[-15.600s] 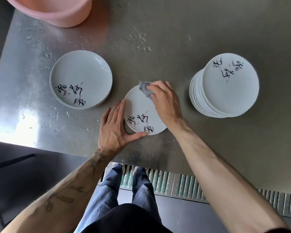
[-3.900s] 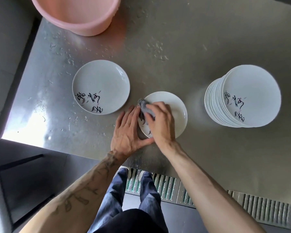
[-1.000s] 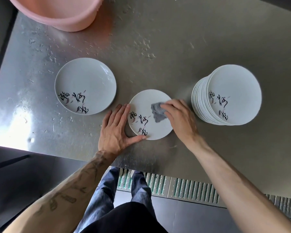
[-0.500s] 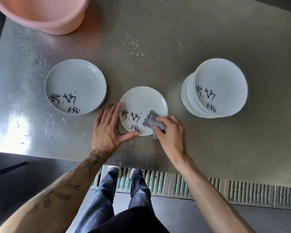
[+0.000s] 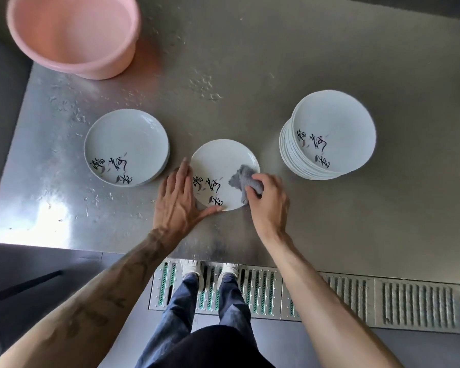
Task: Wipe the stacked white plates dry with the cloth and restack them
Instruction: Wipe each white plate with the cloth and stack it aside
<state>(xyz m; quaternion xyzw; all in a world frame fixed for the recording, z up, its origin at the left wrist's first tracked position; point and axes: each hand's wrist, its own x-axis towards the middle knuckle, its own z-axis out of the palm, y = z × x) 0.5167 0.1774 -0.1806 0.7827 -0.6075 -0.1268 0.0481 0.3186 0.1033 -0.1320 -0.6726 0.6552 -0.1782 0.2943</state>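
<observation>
Plate (image 5: 223, 160) lies between low stack (image 5: 125, 139) and tall stack (image 5: 337, 120).

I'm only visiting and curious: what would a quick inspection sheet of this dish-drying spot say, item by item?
Surface: steel table, wet, with droplets scattered over its far and left parts.
Job's things: middle plate flat on the table, with the grey cloth on its right side; tall stack at right; low pile at left.
Clutter: pink basin at the far left corner.
Hands: left hand flat, fingers straight against the middle plate's left edge; right hand grips the grey cloth.
Cables: nothing seen.
Surroundings: floor grate below the table's near edge, with the person's shoes on it.
</observation>
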